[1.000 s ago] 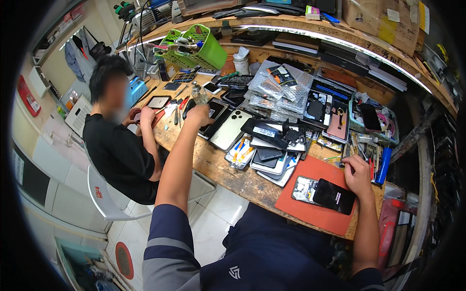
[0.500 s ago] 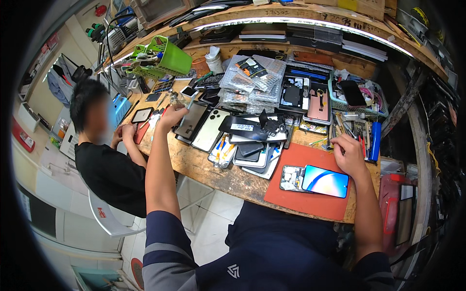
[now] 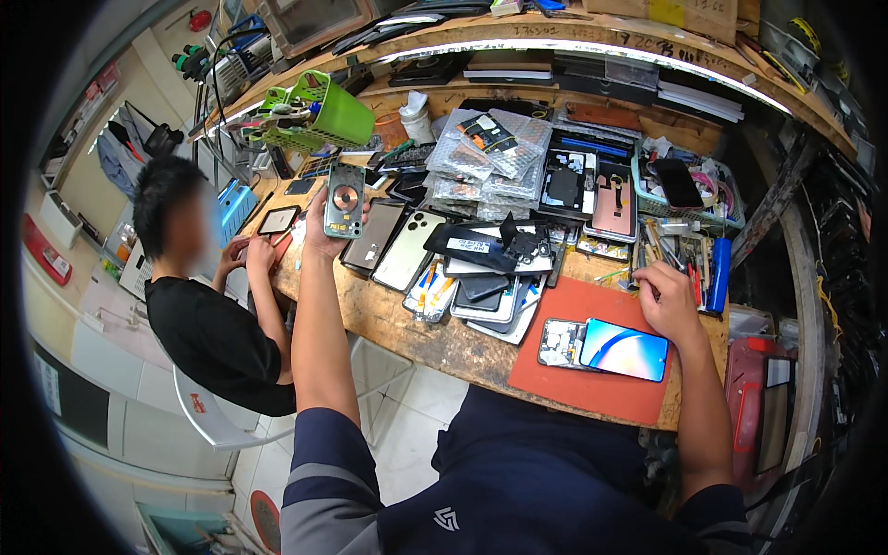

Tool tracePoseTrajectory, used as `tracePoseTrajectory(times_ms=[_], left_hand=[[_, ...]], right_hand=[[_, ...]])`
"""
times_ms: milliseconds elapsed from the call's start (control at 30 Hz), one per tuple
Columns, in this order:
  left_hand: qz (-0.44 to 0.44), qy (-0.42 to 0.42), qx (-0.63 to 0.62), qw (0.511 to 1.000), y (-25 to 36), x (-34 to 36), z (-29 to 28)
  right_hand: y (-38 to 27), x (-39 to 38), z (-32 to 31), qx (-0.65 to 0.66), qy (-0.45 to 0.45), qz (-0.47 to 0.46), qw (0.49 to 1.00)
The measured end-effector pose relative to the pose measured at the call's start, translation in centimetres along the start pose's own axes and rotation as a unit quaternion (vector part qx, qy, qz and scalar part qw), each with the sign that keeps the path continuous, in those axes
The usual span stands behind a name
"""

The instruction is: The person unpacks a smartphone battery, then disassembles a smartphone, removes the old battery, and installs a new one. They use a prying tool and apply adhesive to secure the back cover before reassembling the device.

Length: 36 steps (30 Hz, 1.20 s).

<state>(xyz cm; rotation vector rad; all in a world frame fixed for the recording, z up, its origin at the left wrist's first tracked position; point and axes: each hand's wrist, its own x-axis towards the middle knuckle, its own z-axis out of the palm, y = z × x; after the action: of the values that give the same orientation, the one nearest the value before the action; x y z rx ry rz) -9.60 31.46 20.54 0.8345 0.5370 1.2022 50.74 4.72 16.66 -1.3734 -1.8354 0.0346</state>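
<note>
My left hand [image 3: 328,227] grips a green-backed phone [image 3: 344,199] with a copper ring, raised above dark and cream phones [image 3: 407,250]. On the orange mat [image 3: 592,402] lie an opened phone body [image 3: 560,342] with bare innards and a lit screen [image 3: 625,350] showing a blue swirl. My right hand [image 3: 666,296] is curled above the mat's right side, beside assorted tools [image 3: 680,245]; what its fingertips hold, if anything, I cannot make out. Next to the mat sits a pile of phone parts [image 3: 490,287].
A co-worker [image 3: 213,314] sits at the bench's left, hands [image 3: 257,250] on a small object. Bubble-wrap packs [image 3: 481,176], a green basket [image 3: 338,116], a bin of parts [image 3: 721,199] and a blue cylinder [image 3: 718,277] crowd the bench [image 3: 425,356]. A shelf [image 3: 592,28] runs overhead.
My left hand has lifted a phone from among those at the back left and now holds it upright. The screen on the mat has gone from dark to a lit blue image.
</note>
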Motion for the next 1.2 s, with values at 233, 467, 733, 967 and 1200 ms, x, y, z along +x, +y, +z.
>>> tracePoseTrajectory(times_ms=[233,467,733,967,1200], left_hand=[[-0.003,0.008,0.009,1.0,-0.4,-0.1,2.5],[-0.013,0.078,0.049,0.996,-0.6,-0.7,2.1],[0.009,0.15,0.208,0.966,-1.0,-0.6,3.3],[0.017,0.223,0.399,0.889,-1.1,0.2,3.7],[-0.01,0.193,0.675,0.712,-1.6,0.5,4.2]], right_hand=[[0.0,0.1,-0.4,0.003,-0.008,0.013,1.0],[-0.5,0.2,-0.4,-0.006,-0.009,0.008,1.0],[-0.1,0.2,-0.3,-0.005,-0.011,0.014,1.0],[-0.1,0.1,-0.2,-0.001,-0.009,0.009,1.0],[-0.2,0.1,-0.4,-0.002,-0.019,0.023,1.0]])
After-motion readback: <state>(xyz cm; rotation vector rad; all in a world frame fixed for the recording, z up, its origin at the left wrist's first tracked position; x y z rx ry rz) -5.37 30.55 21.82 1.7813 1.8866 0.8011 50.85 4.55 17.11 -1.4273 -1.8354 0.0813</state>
